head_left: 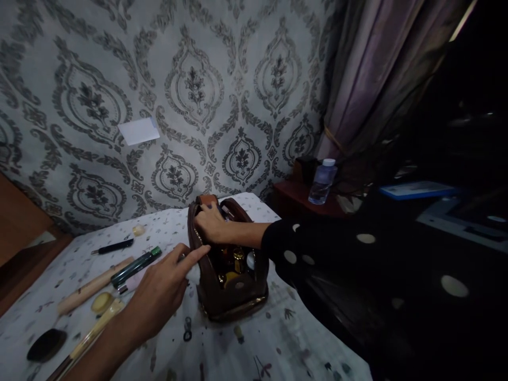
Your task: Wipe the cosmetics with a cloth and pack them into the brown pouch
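A dark brown zip bag (238, 293) stands unzipped on the patterned white sheet, with small items inside, among them a shiny gold piece (238, 260) and a white round one (251, 260). My right hand (211, 219) reaches into its far left part, fingers bent; what they hold, if anything, is hidden. Beside the bag's near left is my left hand (164, 280), one digit stretched out to touch the rim, the others partly hidden. Left of it lie a green tube (137, 266), a pink tube (137, 280) and a beige stick-like item (93, 286).
A black pen-like item (114, 246), a round yellowish piece (102, 302) and a dark-headed brush (46, 345) lie farther left. Behind the sheet rises a patterned wall (194, 90) bearing a white card (138, 132). A clear bottle (323, 182) stands on a reddish surface at right.
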The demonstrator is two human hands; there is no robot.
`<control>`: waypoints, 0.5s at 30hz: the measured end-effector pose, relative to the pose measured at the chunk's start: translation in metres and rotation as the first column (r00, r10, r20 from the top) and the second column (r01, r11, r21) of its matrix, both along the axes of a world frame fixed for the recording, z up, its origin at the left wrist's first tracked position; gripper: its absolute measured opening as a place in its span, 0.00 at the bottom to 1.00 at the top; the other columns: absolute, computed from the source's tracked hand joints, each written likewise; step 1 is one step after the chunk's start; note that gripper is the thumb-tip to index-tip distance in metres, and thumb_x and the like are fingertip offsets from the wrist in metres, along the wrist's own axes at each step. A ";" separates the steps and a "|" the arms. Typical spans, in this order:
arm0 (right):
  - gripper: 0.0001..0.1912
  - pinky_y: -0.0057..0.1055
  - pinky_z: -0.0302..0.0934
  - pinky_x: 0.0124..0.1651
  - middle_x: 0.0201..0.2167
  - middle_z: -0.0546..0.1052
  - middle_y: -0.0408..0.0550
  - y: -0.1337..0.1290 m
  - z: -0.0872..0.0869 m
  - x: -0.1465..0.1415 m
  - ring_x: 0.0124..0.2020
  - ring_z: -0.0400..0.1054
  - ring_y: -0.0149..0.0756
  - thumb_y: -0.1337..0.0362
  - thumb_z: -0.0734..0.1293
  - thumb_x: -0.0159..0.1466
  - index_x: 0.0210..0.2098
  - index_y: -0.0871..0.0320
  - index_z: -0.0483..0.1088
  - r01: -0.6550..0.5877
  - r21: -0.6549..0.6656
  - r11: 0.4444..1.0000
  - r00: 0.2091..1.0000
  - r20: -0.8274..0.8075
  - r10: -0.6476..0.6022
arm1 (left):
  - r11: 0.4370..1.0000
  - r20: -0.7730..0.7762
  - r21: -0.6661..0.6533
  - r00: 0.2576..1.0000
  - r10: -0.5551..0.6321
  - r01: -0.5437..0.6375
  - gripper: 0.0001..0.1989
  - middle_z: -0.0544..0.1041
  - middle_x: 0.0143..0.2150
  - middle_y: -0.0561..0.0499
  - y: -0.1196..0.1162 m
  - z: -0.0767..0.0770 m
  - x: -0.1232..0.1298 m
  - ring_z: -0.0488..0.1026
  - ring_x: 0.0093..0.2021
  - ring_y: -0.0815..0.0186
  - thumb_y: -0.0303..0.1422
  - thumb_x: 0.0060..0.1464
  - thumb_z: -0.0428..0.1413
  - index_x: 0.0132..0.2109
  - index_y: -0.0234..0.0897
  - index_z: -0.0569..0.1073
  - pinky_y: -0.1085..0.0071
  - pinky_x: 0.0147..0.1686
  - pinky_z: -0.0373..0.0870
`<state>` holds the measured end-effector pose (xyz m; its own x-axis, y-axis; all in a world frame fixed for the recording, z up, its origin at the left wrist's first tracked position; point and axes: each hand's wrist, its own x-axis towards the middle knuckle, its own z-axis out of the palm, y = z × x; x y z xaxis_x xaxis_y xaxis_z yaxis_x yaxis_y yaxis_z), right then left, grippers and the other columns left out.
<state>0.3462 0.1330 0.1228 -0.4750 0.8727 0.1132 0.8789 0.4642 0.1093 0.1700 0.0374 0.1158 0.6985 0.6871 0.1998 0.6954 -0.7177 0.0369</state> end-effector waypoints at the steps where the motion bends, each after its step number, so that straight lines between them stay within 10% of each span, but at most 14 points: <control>1: 0.10 0.47 0.55 0.53 0.40 0.79 0.62 0.001 0.002 0.002 0.51 0.66 0.51 0.70 0.66 0.59 0.39 0.62 0.77 -0.010 -0.007 1.000 1.000 -0.005 0.010 | 1.000 0.003 0.002 1.000 -0.006 0.006 0.39 0.69 0.46 0.50 0.000 0.000 0.000 0.72 0.39 0.64 0.17 0.48 0.43 0.66 0.50 0.58 0.70 0.36 0.70; 8: 0.16 0.30 0.63 0.41 0.38 0.81 0.52 0.027 0.029 0.024 0.42 0.73 0.44 0.59 0.71 0.56 0.41 0.61 0.78 -0.098 -0.128 0.987 0.995 -0.035 0.094 | 0.998 0.019 -0.008 0.998 -0.060 0.060 0.39 0.69 0.47 0.49 0.001 0.003 -0.001 0.72 0.39 0.65 0.17 0.49 0.42 0.66 0.50 0.55 0.70 0.35 0.68; 15: 0.15 0.28 0.65 0.40 0.43 0.80 0.57 0.044 0.025 0.030 0.42 0.74 0.42 0.70 0.67 0.59 0.44 0.66 0.76 -0.116 -0.187 0.976 0.993 -0.047 0.109 | 0.998 0.032 -0.005 0.998 -0.061 0.061 0.41 0.68 0.46 0.51 0.003 -0.002 -0.003 0.72 0.39 0.65 0.17 0.49 0.42 0.67 0.55 0.52 0.71 0.34 0.67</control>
<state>0.3762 0.1769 0.1476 -0.5696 0.8214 -0.0298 0.8219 0.5692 -0.0213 0.1672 0.0409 0.1138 0.7323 0.6449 0.2188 0.6490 -0.7582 0.0627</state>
